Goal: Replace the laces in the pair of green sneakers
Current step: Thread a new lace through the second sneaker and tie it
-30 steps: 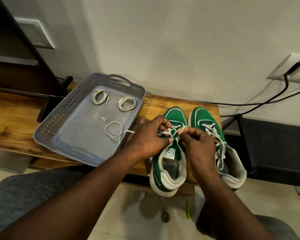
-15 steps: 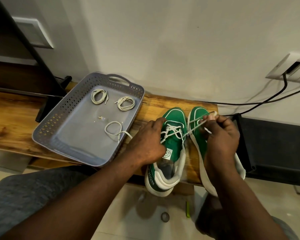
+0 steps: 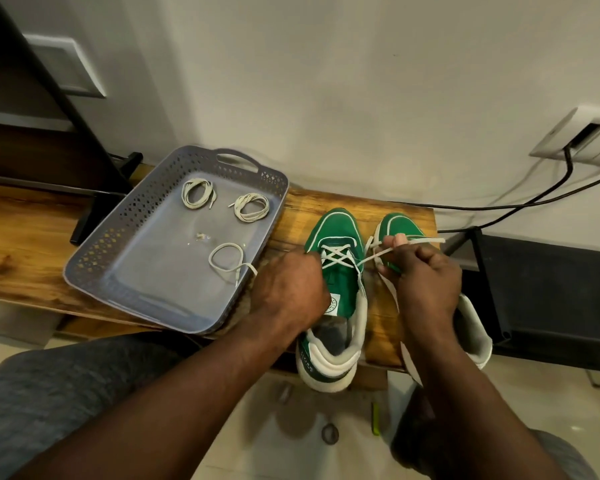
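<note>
Two green sneakers stand side by side on the wooden bench (image 3: 32,244). The left sneaker (image 3: 338,237) has a white lace (image 3: 336,256) crossed through its lower eyelets only. My left hand (image 3: 291,289) grips that shoe's left side by the eyelets. My right hand (image 3: 423,275) pinches the free lace end, which runs taut from the shoe out to the right. That hand hides most of the right sneaker (image 3: 400,225). Three coiled white laces lie in the grey tray (image 3: 94,258): a far-left coil (image 3: 196,194), a far-right coil (image 3: 252,207) and a looser near one (image 3: 227,259).
The tray sits left of the shoes, against my left wrist. A black stand leg (image 3: 94,209) crosses the bench behind it. Black cables (image 3: 520,202) run from a wall socket (image 3: 582,140) to a dark unit on the right. Small objects lie on the tiled floor below.
My right hand has drawn the lace out to the right, away from the left sneaker's upper eyelets. My left hand moved from the lace to the shoe's side.
</note>
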Available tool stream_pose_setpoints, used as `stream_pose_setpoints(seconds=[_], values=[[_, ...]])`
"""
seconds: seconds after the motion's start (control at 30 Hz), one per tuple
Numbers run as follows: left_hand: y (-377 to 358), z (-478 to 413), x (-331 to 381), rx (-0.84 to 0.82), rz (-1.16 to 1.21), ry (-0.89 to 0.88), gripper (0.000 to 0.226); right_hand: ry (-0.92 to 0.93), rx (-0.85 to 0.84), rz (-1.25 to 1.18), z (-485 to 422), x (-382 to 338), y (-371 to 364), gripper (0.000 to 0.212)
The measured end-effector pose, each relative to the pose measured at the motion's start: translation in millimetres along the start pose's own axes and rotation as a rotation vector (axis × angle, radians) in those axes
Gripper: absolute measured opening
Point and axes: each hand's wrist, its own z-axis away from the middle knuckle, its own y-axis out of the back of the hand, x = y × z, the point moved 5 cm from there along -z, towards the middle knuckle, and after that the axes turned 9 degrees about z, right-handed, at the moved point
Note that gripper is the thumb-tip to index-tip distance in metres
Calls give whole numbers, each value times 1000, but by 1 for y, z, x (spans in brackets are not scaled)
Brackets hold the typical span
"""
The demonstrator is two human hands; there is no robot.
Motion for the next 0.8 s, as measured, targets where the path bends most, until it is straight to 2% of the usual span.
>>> stream_pose_setpoints(seconds=[0.17, 0.33, 0.43, 0.5, 0.53, 0.63, 0.7, 0.8], values=[[4, 0, 1, -31, -14, 28, 17, -20, -17, -82, 1, -1, -1, 22], [10, -1, -3, -81, 23, 19, 14, -40, -148, -95, 5, 0, -6, 21], [15, -10, -11, -158, 57, 28, 35, -14, -159, -158, 5, -13, -2, 20], [21, -16, -15, -172, 147, 27, 49, 12, -148, -206, 4, -25, 2, 22], [24, -20, -15, -147, 200, 0, 48, 19, -144, -227, 5, -29, 4, 22], [28, -26, -1, -101, 422, -132, 32, 40, -180, -280, 12, -37, 2, 18], [24, -24, 15, -173, 614, -164, 30, 64, -212, -329, 19, -43, 0, 17], [13, -17, 39, -307, 745, -175, 26, 103, -236, -414, 28, -58, 1, 17]])
